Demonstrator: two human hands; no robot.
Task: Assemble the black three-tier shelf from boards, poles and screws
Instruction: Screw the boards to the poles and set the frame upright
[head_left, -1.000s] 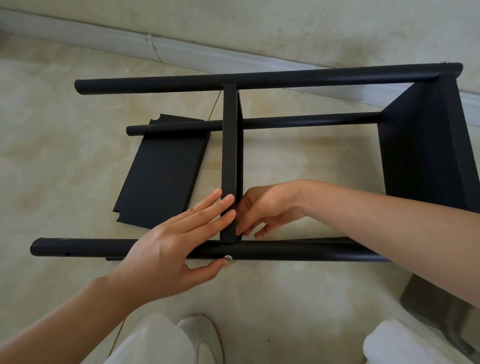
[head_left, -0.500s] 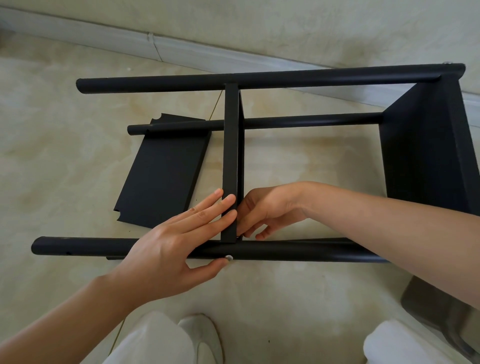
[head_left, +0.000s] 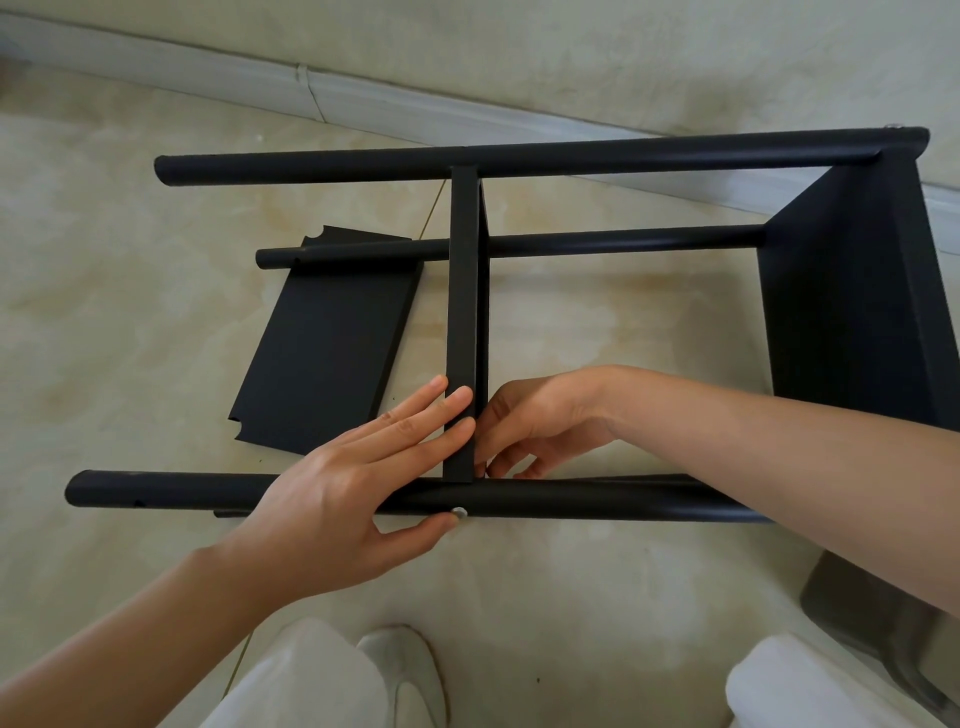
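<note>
The partly built shelf frame is lying on its side on the pale floor, poles running left to right. The near pole is sitting closest to the person; the far pole is lying near the baseboard; a lower pole is lying between them. The middle board is standing on edge across the frame, its near end touching the near pole. The end board is sitting at the right, its right side cut off by the frame edge.

The left hand is lying flat over the near pole, fingers straight and pressed together against the middle board's left face, thumb tip touching a small silver screw head on the pole. The right hand is reaching behind the board's right face, fingers curled; what they are pinching, if anything, is hidden by the board.

A loose board is lying flat on the floor at the left, its far edge partly under the lower pole. A fourth pole is barely showing beneath the near pole. A dark object at lower right is cut off and unclear.
</note>
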